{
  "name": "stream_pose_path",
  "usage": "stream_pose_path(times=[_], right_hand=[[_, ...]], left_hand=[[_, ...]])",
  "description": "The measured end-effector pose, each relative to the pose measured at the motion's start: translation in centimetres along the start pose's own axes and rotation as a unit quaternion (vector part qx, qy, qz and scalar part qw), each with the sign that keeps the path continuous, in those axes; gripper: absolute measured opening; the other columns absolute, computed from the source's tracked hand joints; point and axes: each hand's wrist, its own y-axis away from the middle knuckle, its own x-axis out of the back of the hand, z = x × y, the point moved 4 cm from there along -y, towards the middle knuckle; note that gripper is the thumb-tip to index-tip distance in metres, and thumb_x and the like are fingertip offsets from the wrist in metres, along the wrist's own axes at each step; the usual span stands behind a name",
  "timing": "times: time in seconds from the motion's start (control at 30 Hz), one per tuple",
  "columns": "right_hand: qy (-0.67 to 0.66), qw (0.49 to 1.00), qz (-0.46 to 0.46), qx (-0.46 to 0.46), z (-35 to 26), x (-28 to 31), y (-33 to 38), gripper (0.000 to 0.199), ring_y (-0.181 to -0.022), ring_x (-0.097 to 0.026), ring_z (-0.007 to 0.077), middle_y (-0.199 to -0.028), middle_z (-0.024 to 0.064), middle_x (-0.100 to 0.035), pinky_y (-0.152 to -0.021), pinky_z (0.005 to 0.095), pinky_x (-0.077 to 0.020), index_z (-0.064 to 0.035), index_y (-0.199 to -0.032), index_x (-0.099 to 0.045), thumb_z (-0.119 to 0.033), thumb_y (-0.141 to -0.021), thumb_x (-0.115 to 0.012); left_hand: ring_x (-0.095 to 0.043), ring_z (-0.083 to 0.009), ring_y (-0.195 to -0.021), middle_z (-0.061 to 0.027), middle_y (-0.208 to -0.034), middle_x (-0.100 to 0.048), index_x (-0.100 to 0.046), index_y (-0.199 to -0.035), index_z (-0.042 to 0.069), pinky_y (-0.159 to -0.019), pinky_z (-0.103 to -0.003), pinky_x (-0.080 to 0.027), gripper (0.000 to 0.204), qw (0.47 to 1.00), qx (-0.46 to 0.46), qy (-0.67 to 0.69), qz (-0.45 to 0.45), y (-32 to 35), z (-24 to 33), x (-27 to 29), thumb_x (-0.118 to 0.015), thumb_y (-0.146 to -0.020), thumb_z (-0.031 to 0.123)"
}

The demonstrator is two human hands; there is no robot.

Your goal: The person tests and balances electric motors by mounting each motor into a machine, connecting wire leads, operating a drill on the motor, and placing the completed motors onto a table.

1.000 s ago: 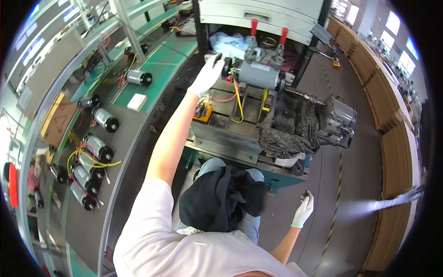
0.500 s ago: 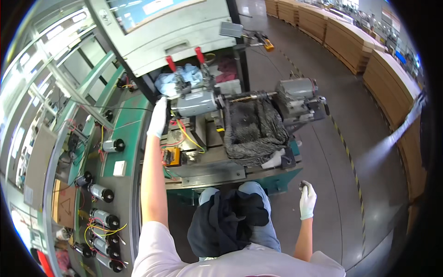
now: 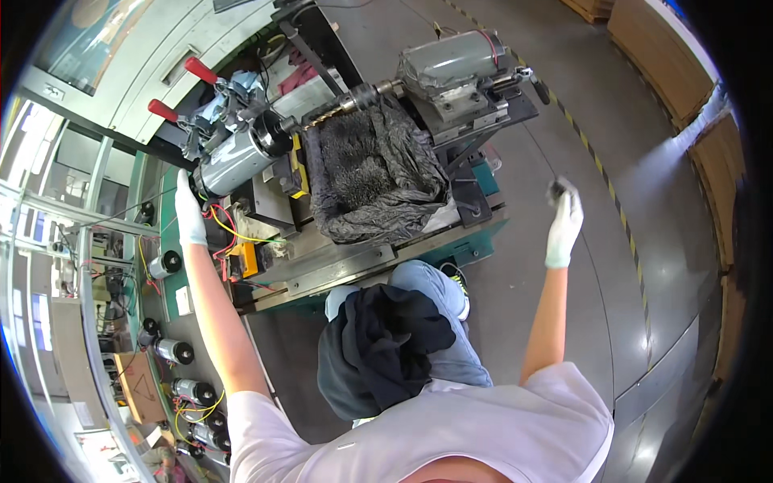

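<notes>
My left hand [image 3: 188, 211], in a white glove, lies with fingers stretched along the rear end of a grey cylindrical motor [image 3: 233, 163]. Toggle clamps with red handles [image 3: 201, 70] stand over that motor, and red and yellow wires [image 3: 241, 232] hang below it. A drill bit [image 3: 328, 117] in a chuck [image 3: 366, 97] points at the motor's black front end. Behind the chuck sits a second grey motor [image 3: 452, 60]. Off to the right, over the floor, my gloved right hand [image 3: 565, 225] is closed on a small dark piece [image 3: 555, 191], too blurred to name.
A tray lined with crumpled black plastic [image 3: 427, 181], holding dark shavings, sits below the drill bit. A yellow block [image 3: 244, 259] is near the bench's front edge. Several grey motors [image 3: 193, 392] lie on the left-hand bench. Brown stacks [image 3: 660, 56] line the far right.
The view has turned, so the bench sits further left and tilted. My right hand has risen forward with the dark piece. My left hand stays at the clamped motor's rear end.
</notes>
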Motion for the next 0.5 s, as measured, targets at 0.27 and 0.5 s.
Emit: stream_pose_path(times=[0.27, 0.5], right_hand=[[0.19, 0.969, 0.157, 0.037, 3.4, -0.8, -16.5, 0.045, -0.118, -0.064, 0.0324, -0.129, 0.0168, -0.069, -0.104, 0.0393, -0.0471, -0.0019, -0.133, -0.064, -0.034, -0.104, -0.053], [-0.3, 0.912, -0.023, -0.278, 10.0, -6.8, -21.3, 0.049, -0.128, -0.058, 0.0344, -0.138, 0.0179, -0.058, -0.104, 0.0463, -0.0481, -0.0013, -0.137, -0.054, -0.038, -0.105, -0.052]], left_hand=[[-0.068, -0.0198, -0.11, -0.0087, -0.128, -0.069, -0.057, -0.143, 0.004, -0.096, -0.035, -0.055, 0.061, 0.991, 0.09, 0.005, -0.104, 3.3, 3.2, -4.6, -0.048, -0.106, 0.053], [-0.069, -0.0202, -0.108, -0.011, -0.126, -0.069, -0.059, -0.137, 0.004, -0.096, -0.036, -0.055, 0.057, 0.993, 0.096, 0.031, -0.068, 3.3, 2.6, -3.8, -0.047, -0.107, 0.05]])
